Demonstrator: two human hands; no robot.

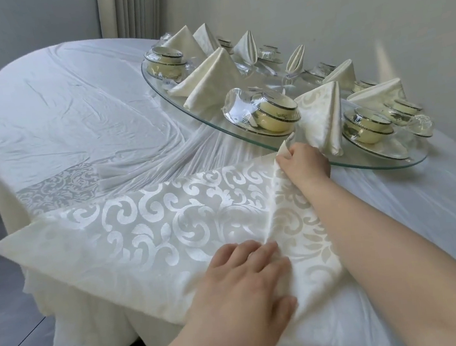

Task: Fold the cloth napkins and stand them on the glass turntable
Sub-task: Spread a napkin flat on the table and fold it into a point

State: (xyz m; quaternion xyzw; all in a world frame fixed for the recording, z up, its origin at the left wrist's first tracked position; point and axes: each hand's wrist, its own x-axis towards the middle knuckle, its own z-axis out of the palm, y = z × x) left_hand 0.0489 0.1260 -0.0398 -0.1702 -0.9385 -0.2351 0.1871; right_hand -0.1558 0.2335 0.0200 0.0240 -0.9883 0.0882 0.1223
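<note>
Pressed flat under the left hand [251, 279], fingers straight, the patterned napkin [147, 228] is anchored at the near edge of the table [69, 106] — seemingly so the fold holds — while its far corner is pinched and lifted by the right hand [303, 163], just beside the glass turntable [363, 160], where folded napkins [209, 80] are stood between film-wrapped bowl sets [271, 115].

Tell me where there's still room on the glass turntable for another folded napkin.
Little bare glass: a thin strip along the near rim of the glass turntable, right of the right hand and in front of the wrapped bowls. Farther back, standing napkins and dishes crowd together. The widest free room is the tablecloth left of the turntable.
</note>
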